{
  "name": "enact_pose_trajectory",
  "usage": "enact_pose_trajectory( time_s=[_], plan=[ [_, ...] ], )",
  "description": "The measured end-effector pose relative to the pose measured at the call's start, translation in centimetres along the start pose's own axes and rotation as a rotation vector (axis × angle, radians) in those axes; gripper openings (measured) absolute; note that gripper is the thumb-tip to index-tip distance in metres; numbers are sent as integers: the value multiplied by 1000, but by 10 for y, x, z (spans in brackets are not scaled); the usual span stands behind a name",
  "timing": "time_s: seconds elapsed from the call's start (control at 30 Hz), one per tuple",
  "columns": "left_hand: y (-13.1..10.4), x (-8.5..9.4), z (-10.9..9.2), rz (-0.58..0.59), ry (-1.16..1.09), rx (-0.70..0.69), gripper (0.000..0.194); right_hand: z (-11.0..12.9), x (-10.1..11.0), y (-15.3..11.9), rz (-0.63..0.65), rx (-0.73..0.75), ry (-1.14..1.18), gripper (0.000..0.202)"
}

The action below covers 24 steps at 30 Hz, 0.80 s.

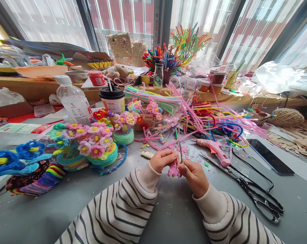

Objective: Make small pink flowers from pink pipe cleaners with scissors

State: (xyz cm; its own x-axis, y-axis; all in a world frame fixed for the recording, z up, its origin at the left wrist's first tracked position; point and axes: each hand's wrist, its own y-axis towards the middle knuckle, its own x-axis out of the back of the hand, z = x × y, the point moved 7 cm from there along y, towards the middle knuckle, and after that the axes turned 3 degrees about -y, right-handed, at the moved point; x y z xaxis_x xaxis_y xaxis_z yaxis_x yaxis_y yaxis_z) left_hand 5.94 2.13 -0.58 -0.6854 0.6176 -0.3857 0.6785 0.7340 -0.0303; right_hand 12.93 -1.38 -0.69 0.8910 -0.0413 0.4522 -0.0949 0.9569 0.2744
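Note:
My left hand (161, 161) pinches a small fuzzy pink pipe-cleaner flower (174, 170), which hangs below the fingertips over the table. In my right hand (195, 177) are small scissors (180, 149), their slim pointed blades rising away from me right beside the flower. The fingers hide most of the scissor handles. Pink fuzz trimmings (182, 151) lie scattered on the grey table just beyond my hands. Both hands are close together above the table.
Finished pipe-cleaner flower pots (102, 154) crowd the left, near a bottle (73, 101) and lidded cup (113, 100). A pink glue gun (214, 150), large black scissors (252, 193) and phone (269, 156) lie right. Loose pipe cleaners (153, 96) pile up behind.

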Motion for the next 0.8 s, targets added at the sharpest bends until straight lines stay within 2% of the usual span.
enact_pose_trajectory(
  time_s=[0.2, 0.33, 0.47, 0.67, 0.8],
  plan=[
    [-2, -8, -2, 116, -43, -33, 28, -3, -4, 0, 43, 63, 161, 50],
    [-3, -11, -2, 142, -31, -43, 27, -3, -3, 1, 60, 62, 196, 49],
    [-3, -11, 0, 120, -12, 1, 29, 1, 0, 1, 52, 55, 129, 48],
    [-5, -5, -2, 23, 120, -10, 31, 3, 13, -1, -103, -9, -44, 46],
    [-6, -4, -7, 8, 172, -64, 28, 2, 10, 0, -67, 23, 6, 48]
  ],
)
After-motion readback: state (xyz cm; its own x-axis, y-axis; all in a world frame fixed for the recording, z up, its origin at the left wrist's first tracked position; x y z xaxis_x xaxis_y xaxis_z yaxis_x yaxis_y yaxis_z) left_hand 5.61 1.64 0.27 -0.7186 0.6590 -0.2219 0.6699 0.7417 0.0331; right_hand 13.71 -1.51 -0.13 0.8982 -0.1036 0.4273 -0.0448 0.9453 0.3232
